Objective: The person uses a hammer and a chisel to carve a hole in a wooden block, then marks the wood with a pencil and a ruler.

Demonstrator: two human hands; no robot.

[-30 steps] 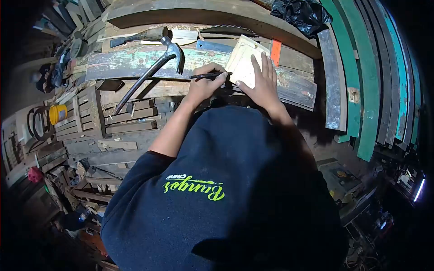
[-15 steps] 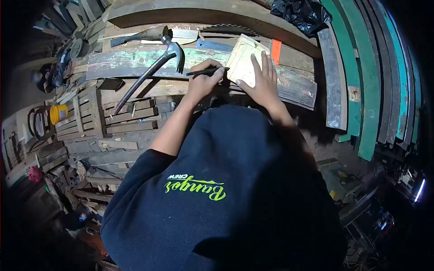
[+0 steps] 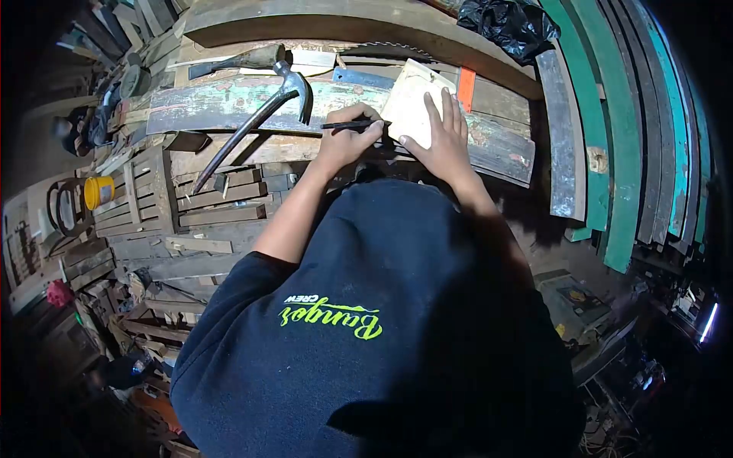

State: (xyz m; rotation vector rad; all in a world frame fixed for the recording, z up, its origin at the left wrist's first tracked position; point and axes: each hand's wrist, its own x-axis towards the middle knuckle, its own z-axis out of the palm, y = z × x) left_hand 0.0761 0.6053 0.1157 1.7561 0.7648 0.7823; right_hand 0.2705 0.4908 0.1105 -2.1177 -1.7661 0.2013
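Note:
My left hand [image 3: 350,137] is closed around a dark pen [image 3: 343,124], held nearly level with its tip at the left edge of a pale rectangular piece [image 3: 411,99]. That piece looks like light wood, though I cannot be sure. My right hand [image 3: 447,141] lies on its right side with fingers spread. Beneath is a worn plank [image 3: 221,107] with flaking green paint. A claw hammer [image 3: 252,126] rests across the plank, left of my left hand. Behind the pale piece lie a blue metal strip [image 3: 359,79] and an orange strip [image 3: 466,88].
A second hammer-like tool [image 3: 244,59] lies at the back left. Behind runs a thick curved beam [image 3: 343,27], with a black plastic bag [image 3: 510,29] at its right end. Long green boards [image 3: 618,153] stand at right. A yellow bucket [image 3: 99,192] sits far left among wood scraps.
My left hand and the pen have shifted slightly toward me and to the right along the pale piece's edge. My right hand stays in the same spot.

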